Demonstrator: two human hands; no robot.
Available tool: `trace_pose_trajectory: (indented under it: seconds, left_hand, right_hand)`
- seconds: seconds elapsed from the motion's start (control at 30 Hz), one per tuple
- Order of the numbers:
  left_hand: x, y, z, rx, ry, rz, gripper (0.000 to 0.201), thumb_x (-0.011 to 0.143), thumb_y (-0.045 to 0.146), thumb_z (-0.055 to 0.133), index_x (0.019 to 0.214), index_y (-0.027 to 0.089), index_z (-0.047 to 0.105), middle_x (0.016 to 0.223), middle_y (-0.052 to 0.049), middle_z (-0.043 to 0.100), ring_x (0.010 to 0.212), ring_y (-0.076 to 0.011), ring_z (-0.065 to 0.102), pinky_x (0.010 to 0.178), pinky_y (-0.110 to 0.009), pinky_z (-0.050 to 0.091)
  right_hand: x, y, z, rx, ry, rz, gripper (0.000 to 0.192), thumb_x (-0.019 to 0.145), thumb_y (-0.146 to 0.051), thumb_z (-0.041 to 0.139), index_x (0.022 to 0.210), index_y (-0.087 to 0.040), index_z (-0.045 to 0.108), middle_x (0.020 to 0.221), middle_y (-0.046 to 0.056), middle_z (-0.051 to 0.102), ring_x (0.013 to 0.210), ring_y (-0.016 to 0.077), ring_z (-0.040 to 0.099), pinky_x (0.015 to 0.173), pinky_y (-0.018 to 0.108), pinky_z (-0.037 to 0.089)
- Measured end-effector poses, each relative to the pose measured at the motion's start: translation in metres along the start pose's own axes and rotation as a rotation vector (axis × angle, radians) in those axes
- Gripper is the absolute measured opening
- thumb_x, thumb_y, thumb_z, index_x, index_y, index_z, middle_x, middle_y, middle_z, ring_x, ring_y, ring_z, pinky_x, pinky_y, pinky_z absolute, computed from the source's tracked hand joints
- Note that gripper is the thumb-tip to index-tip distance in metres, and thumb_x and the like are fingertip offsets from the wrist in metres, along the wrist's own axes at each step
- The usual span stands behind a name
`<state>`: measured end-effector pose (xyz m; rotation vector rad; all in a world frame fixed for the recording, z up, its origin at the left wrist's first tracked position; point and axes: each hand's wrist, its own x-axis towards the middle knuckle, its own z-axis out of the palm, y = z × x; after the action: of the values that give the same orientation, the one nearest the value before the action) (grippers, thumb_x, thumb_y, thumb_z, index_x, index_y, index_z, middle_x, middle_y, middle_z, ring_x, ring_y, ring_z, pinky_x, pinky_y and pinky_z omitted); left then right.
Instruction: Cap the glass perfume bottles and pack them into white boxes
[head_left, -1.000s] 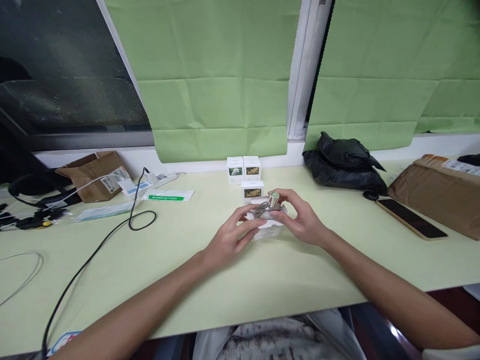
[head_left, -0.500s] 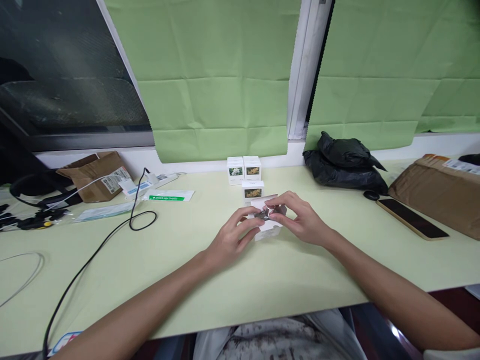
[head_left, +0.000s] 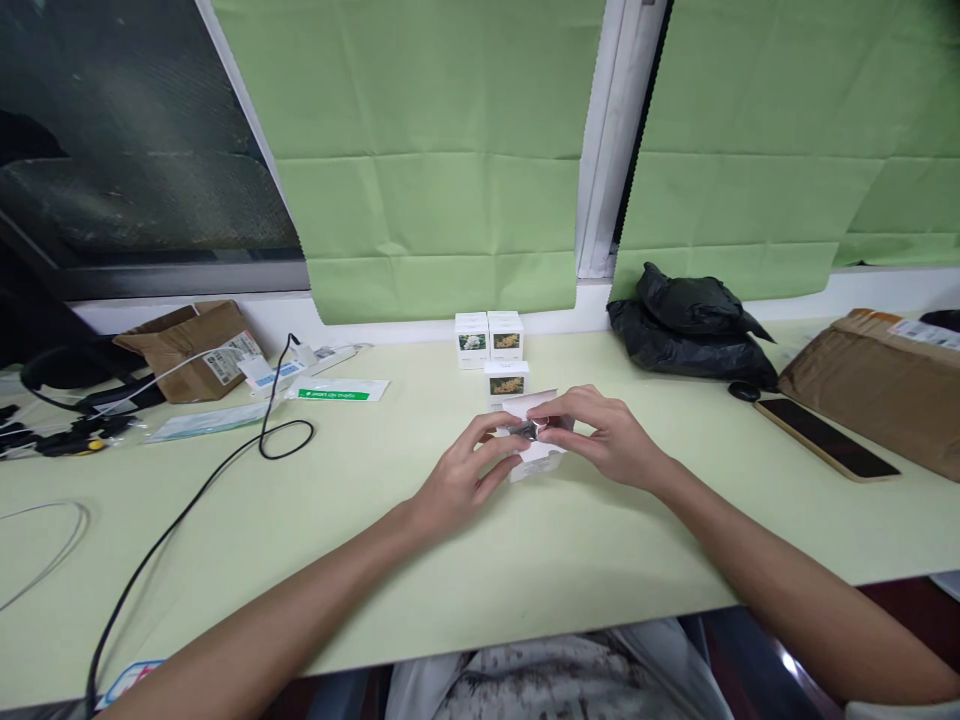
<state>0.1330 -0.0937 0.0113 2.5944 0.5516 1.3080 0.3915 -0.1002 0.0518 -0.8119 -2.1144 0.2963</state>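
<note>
A small white box (head_left: 537,458) stands open on the pale green table (head_left: 420,560), its flap up behind my fingers. My left hand (head_left: 465,475) grips the box's left side. With my right hand (head_left: 600,435) I press down on a small bottle (head_left: 527,430) that sits low inside the box; only a dark, shiny bit of it shows between my fingertips. Three closed white boxes with flower pictures stand just behind: one (head_left: 505,381) close to my hands, and a pair (head_left: 488,339) at the wall.
A black bag (head_left: 686,325) lies at the back right, with a phone (head_left: 825,438) and a brown parcel (head_left: 877,385) further right. At the left are a black cable (head_left: 217,470), a white power strip (head_left: 300,365), plastic packets, a torn brown envelope (head_left: 191,350) and headphones.
The bottle with its silvery cap stood above the box a second ago; it has sunk down into the box under my right hand. My left hand has stayed on the box.
</note>
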Motion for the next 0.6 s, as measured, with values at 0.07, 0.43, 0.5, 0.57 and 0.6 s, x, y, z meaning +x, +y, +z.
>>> trace_pose_trajectory:
  seconds: [0.07, 0.43, 0.5, 0.57, 0.6]
  left_hand:
    - [-0.0001, -0.0004, 0.0000, -0.003, 0.002, 0.005, 0.039, 0.100, 0.009, 0.060, 0.134, 0.028, 0.062, 0.139, -0.013, 0.057, 0.132, -0.0251, 0.060, 0.107, -0.047, 0.056]
    - [-0.0028, -0.0041, 0.0023, -0.032, 0.013, 0.005, 0.041, 0.101, 0.007, 0.059, 0.135, 0.029, 0.062, 0.142, -0.013, 0.052, 0.129, -0.0241, 0.060, 0.100, -0.043, 0.060]
    - [-0.0030, -0.0043, 0.0023, -0.030, 0.011, 0.006, 0.041, 0.101, 0.007, 0.059, 0.135, 0.029, 0.062, 0.142, -0.013, 0.051, 0.128, -0.0237, 0.061, 0.101, -0.044, 0.060]
    - [-0.0030, -0.0042, 0.0022, -0.025, 0.010, 0.010, 0.041, 0.101, 0.006, 0.059, 0.135, 0.029, 0.062, 0.142, -0.014, 0.051, 0.127, -0.0235, 0.062, 0.100, -0.043, 0.060]
    - [-0.0029, -0.0041, 0.0020, -0.023, 0.010, 0.012, 0.041, 0.101, 0.006, 0.058, 0.135, 0.028, 0.062, 0.142, -0.014, 0.051, 0.127, -0.0235, 0.062, 0.100, -0.043, 0.060]
  right_hand:
    - [0.0005, 0.0000, -0.0001, 0.003, -0.003, -0.001, 0.023, 0.103, -0.042, 0.065, 0.121, -0.032, 0.074, 0.103, 0.003, 0.080, 0.089, 0.0232, 0.070, 0.097, 0.046, 0.050]
    - [0.0034, -0.0018, -0.0032, 0.073, -0.037, 0.048, 0.022, 0.101, -0.045, 0.066, 0.117, -0.034, 0.078, 0.108, 0.003, 0.079, 0.103, 0.0268, 0.065, 0.089, 0.045, 0.054]
    - [0.0041, -0.0030, -0.0043, 0.074, -0.040, 0.038, 0.021, 0.101, -0.043, 0.067, 0.116, -0.034, 0.078, 0.109, 0.003, 0.079, 0.103, 0.0259, 0.064, 0.091, 0.045, 0.052]
    - [0.0045, -0.0042, -0.0054, 0.073, -0.048, 0.025, 0.020, 0.102, -0.041, 0.066, 0.115, -0.034, 0.078, 0.107, 0.002, 0.079, 0.102, 0.0251, 0.064, 0.093, 0.044, 0.051]
    - [0.0046, -0.0047, -0.0058, 0.070, -0.053, 0.026, 0.020, 0.102, -0.041, 0.066, 0.116, -0.034, 0.078, 0.106, 0.002, 0.079, 0.102, 0.0250, 0.063, 0.093, 0.044, 0.051]
